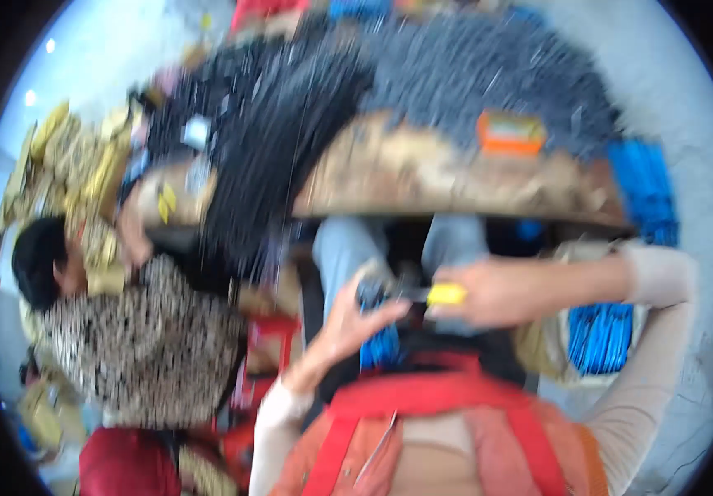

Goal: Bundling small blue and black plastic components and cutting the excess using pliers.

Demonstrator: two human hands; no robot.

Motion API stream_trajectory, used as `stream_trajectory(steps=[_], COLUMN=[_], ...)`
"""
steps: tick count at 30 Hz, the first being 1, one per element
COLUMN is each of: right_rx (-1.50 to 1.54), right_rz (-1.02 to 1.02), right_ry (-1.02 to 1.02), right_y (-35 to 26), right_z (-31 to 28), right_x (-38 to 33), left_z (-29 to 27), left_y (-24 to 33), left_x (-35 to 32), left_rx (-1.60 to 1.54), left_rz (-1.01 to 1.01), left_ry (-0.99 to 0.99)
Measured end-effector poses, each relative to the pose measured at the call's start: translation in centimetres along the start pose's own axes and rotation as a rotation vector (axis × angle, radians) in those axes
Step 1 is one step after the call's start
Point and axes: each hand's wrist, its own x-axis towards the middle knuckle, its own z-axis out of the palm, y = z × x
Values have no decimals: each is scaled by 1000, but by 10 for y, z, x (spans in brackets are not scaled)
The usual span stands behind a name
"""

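A: Blue bundle [377,343] — where is it?
B: In the person's lap, below the near edge of the worn workbench [455,186], under the left hand [348,326].
A: How is that hand?
B: Fingers spread, resting on the bundle's top, not clasped.
A: And the right hand [488,291]?
B: Closed around a yellow-handled tool [443,293], probably a cutter; the blur hides its tip.
A: Anything on the bench?
B: An orange box [511,132] near the far edge, amid dark strands [290,132].

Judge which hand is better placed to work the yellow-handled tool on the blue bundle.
Right, probably. The right hand is closed around the yellow-handled tool, whose tip points at the blue bundle. The left hand is spread open against that bundle, steadying it. The picture is blurred.
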Motion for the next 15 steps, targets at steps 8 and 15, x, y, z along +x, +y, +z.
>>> stream_trajectory(steps=[8,15], right_rx=[579,-732], right_rz=[511,463], right_ry=[81,718], right_y=[47,152], right_z=[31,-2], right_x=[-3,-121], left_z=[-13,-78], left_y=[-37,49], left_x=[40,48], left_rx=[-29,-488], left_rz=[-2,212], left_ry=[301,586])
